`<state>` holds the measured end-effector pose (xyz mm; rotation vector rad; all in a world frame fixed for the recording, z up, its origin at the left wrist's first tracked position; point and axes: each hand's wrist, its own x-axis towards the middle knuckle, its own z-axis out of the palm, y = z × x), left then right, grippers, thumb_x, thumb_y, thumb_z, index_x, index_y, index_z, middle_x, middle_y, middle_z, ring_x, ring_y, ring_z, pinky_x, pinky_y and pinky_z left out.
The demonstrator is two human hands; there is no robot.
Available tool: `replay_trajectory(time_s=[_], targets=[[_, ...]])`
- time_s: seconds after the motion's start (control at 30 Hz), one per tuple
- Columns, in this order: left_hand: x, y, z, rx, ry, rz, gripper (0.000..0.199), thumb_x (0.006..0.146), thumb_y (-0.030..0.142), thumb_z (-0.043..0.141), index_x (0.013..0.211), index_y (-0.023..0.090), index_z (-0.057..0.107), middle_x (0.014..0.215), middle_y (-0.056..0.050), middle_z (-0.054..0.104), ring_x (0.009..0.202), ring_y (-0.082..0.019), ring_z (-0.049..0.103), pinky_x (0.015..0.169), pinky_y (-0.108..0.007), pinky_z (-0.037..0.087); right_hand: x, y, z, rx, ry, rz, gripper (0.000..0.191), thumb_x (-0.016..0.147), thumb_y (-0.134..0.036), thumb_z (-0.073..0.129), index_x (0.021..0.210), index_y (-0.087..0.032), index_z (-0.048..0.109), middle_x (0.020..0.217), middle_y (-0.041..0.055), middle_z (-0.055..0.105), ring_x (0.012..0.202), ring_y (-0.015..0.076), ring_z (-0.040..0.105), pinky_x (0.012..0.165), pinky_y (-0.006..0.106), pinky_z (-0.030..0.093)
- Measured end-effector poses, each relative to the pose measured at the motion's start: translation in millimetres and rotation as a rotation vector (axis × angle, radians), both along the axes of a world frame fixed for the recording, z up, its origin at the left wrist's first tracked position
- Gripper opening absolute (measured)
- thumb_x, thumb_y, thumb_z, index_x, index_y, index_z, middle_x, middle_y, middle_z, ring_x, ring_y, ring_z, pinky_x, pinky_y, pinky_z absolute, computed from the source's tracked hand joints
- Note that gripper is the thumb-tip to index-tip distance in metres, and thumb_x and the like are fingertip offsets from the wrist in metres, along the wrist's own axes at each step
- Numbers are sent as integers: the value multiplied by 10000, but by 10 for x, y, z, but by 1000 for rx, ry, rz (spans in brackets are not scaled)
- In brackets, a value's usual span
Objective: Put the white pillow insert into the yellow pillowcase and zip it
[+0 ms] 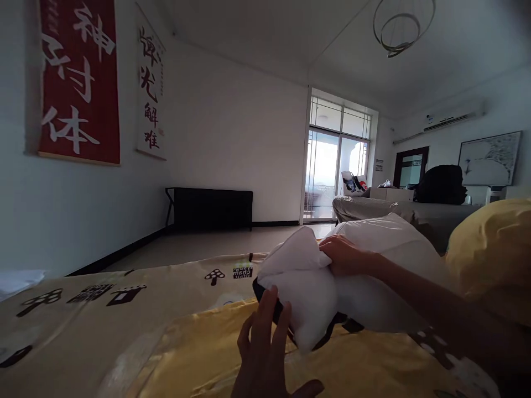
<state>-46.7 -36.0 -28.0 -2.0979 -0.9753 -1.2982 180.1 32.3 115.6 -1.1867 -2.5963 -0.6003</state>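
Observation:
A plump white pillow (385, 282) lies across the bed in front of me, its near end bunched up and pinched in at the middle. My right hand (346, 255) grips it from above, fingers closed on the white fabric. Below that end, my left hand (265, 354) is open with fingers spread, the fingertips at a dark fabric edge (259, 288) that shows under the pillow. Whether the fingertips press on the edge or only overlap it, I cannot tell. Beneath lies smooth yellow cloth (203, 337).
The cream bed sheet (166, 298) has dark printed pictures. A rounded yellow bundle (492, 249) sits at the right. Beyond the bed are a covered sofa (365, 207) with a black bag (442, 185) on it, a black folded frame (211, 209) by the wall, and a glass door (323, 177).

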Motion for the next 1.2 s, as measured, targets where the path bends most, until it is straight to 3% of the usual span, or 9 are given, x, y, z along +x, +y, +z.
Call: replay_trajectory(time_s=[0.1, 0.2, 0.33, 0.43, 0.67, 0.87, 1.03, 1.1, 1.2], targets=[[59, 145, -110, 7, -92, 134, 894, 815, 247, 531, 1478, 233, -69, 1525, -188, 170, 1365, -335, 284, 960, -437, 334, -170, -52, -207, -177, -37, 95, 259, 561, -121, 505, 777, -188, 631, 783, 23, 662, 727, 171, 583, 629, 254, 367], [92, 333, -266, -155, -70, 198, 819, 861, 125, 386, 1452, 298, -155, 1520, -170, 197, 1355, -319, 313, 953, -469, 339, -220, 45, -649, -327, 45, 107, 251, 572, -125, 523, 784, -189, 641, 712, 7, 635, 668, 157, 548, 603, 253, 368], [122, 487, -464, -463, 27, 67, 776, 845, 207, 449, 1466, 350, 6, 1514, -93, 252, 1355, -314, 312, 970, -499, 365, -180, 281, -1299, -541, 290, 66, 145, 552, -60, 527, 639, -153, 596, 596, -25, 546, 620, 128, 517, 595, 236, 398], [61, 499, -524, -577, 81, -12, 742, 823, 223, 497, 1455, 389, 145, 1501, -51, 292, 1355, -298, 316, 991, -484, 378, -173, 414, -1559, -627, 341, 87, 157, 549, -17, 502, 621, -135, 576, 559, -45, 477, 602, 106, 503, 564, 205, 401], [-121, 434, -388, -699, 151, -178, 1072, 688, 379, 659, 1479, 241, -51, 1546, -175, -15, 1411, -375, 84, 1061, -554, 243, -167, 480, -1562, -718, 424, 111, 226, 506, 11, 476, 649, -124, 587, 584, -43, 490, 650, 117, 512, 566, 195, 394], [-4, 629, -485, -782, -186, -175, 1049, 596, 292, 677, 1453, 181, 81, 1443, -191, 320, 1270, -340, 389, 1040, -505, 304, -166, 473, -1538, -671, 361, 80, 310, 517, -2, 500, 751, -124, 663, 674, 2, 618, 700, 155, 574, 648, 234, 433], [26, 729, -500, -856, -302, -179, 522, 546, 330, 675, 1019, 133, 572, 1017, -104, 594, 910, -255, 549, 811, -378, 439, -190, 533, -1537, -654, 355, 154, 591, 522, 24, 521, 1058, -182, 664, 968, 40, 686, 928, 199, 611, 832, 287, 449], [23, 724, -481, -875, -243, -175, 240, 574, 333, 648, 729, 162, 581, 816, -46, 576, 779, -207, 525, 722, -332, 426, -202, 557, -1543, -621, 327, 186, 658, 529, 33, 531, 1139, -191, 637, 1076, 49, 659, 1025, 209, 585, 917, 303, 417], [16, 707, -471, -855, -244, -221, 157, 628, 316, 609, 611, 175, 540, 723, -14, 533, 735, -175, 495, 689, -295, 399, -205, 562, -1509, -570, 287, 166, 675, 561, 16, 559, 1211, -161, 598, 1137, 82, 609, 1092, 226, 543, 970, 326, 385]])
